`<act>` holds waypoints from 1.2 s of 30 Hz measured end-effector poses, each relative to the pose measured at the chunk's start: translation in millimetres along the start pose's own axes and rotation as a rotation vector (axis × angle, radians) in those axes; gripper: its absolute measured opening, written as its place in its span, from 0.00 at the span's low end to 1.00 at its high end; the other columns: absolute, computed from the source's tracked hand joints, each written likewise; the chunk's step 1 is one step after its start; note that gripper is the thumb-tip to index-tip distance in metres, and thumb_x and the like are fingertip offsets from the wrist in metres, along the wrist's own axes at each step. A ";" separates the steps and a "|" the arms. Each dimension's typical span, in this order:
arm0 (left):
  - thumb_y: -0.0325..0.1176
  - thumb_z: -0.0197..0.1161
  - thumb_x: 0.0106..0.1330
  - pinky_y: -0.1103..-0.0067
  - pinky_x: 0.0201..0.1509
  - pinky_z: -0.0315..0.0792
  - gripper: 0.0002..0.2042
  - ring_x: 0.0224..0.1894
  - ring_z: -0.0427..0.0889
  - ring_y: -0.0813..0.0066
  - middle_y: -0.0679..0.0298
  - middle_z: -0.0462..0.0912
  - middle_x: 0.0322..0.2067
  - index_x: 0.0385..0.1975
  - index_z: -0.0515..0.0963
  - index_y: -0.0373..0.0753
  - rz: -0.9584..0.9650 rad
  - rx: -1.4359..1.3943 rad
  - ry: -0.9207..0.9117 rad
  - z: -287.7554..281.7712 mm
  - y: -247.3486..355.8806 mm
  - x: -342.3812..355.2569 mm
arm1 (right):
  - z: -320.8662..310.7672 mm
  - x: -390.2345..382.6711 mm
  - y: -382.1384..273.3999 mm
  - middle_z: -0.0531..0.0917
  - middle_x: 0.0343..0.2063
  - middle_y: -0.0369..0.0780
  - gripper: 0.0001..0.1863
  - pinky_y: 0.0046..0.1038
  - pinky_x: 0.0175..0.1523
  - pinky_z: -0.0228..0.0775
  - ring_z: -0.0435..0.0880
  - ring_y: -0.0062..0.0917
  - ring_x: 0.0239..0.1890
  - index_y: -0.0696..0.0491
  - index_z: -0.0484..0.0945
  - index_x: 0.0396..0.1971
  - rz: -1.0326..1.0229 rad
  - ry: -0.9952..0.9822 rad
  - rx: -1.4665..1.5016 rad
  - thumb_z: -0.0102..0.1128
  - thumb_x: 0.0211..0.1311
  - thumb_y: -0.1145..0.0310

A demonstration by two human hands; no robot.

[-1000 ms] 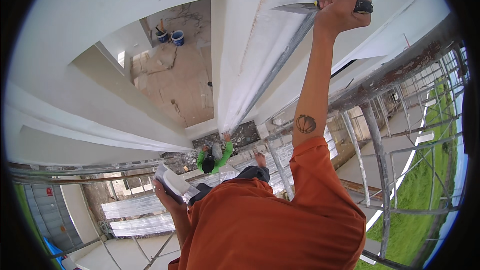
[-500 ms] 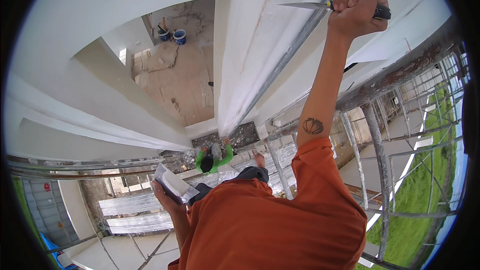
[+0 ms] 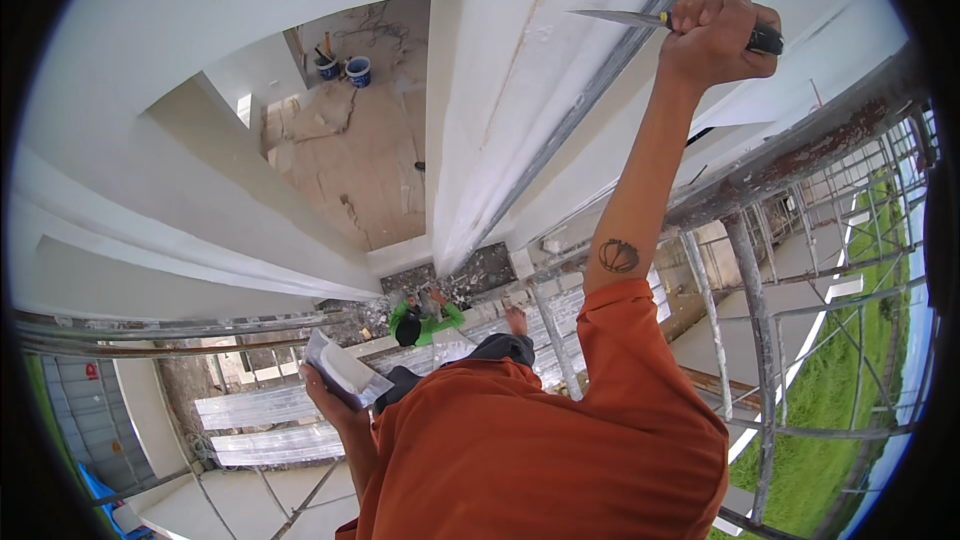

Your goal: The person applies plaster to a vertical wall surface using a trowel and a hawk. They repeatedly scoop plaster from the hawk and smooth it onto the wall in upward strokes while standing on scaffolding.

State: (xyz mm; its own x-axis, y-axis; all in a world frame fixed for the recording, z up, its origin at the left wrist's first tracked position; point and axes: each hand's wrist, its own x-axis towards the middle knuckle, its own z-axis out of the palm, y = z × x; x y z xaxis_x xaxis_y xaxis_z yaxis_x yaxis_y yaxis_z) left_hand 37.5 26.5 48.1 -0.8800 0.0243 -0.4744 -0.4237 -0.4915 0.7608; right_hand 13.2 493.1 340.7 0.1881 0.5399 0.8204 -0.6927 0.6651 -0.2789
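Raised at the upper right, my right hand (image 3: 715,35) is wrapped round the black handle of a putty knife (image 3: 628,17). Its thin metal blade points left, seen nearly edge-on, in front of a white column (image 3: 500,70) with a long grey edge (image 3: 600,75); whether it touches the wall I cannot tell. Low on the left, my left hand (image 3: 332,398) grips a flat plate (image 3: 318,348) bearing white putty (image 3: 347,370), close to my body. The fingers beneath the plate are partly hidden.
A thick, paint-flecked scaffold pipe (image 3: 800,145) runs beside my right arm. Metal planks (image 3: 280,445) lie below. Further down, a person in green sleeves (image 3: 445,322) works at the column's foot. Two blue buckets (image 3: 358,70) stand inside the opening; grass (image 3: 845,410) lies right.
My right hand and the putty knife have shifted slightly down and to the right. The left hand with its plate has barely moved. Below, the co-worker's arms have shifted slightly.
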 end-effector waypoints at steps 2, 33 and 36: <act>0.57 0.53 0.64 0.71 0.54 0.67 0.27 0.51 0.71 0.69 0.65 0.72 0.48 0.54 0.66 0.42 -0.017 -0.035 -0.023 3.2 1.0 4.0 | 0.2 -5.3 9.4 0.65 0.03 0.34 0.15 0.22 0.12 0.58 0.60 0.16 0.04 0.52 0.58 0.12 -0.069 0.002 -0.126 0.52 0.51 0.77; 0.54 0.52 0.66 0.72 0.50 0.70 0.24 0.47 0.74 0.71 0.66 0.73 0.45 0.53 0.67 0.43 0.030 -0.021 -0.009 13.8 -1.1 9.3 | 0.1 -12.4 4.5 0.65 0.03 0.35 0.12 0.22 0.11 0.58 0.62 0.16 0.05 0.54 0.62 0.15 -0.126 -0.072 -0.257 0.54 0.53 0.74; 0.54 0.51 0.66 0.73 0.51 0.69 0.23 0.48 0.73 0.71 0.63 0.71 0.44 0.50 0.67 0.40 0.001 -0.032 -0.012 10.8 -0.6 3.6 | 0.1 -12.0 -1.1 0.64 0.03 0.35 0.14 0.22 0.11 0.56 0.61 0.16 0.05 0.53 0.60 0.13 -0.053 -0.026 -0.195 0.54 0.52 0.74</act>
State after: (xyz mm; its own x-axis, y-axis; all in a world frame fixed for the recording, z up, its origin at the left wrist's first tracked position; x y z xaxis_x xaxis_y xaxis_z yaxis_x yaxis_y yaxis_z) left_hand 32.3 36.3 50.8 -0.8832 0.0340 -0.4678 -0.4154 -0.5196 0.7466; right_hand 11.7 485.9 331.2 0.2008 0.4902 0.8482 -0.5338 0.7808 -0.3248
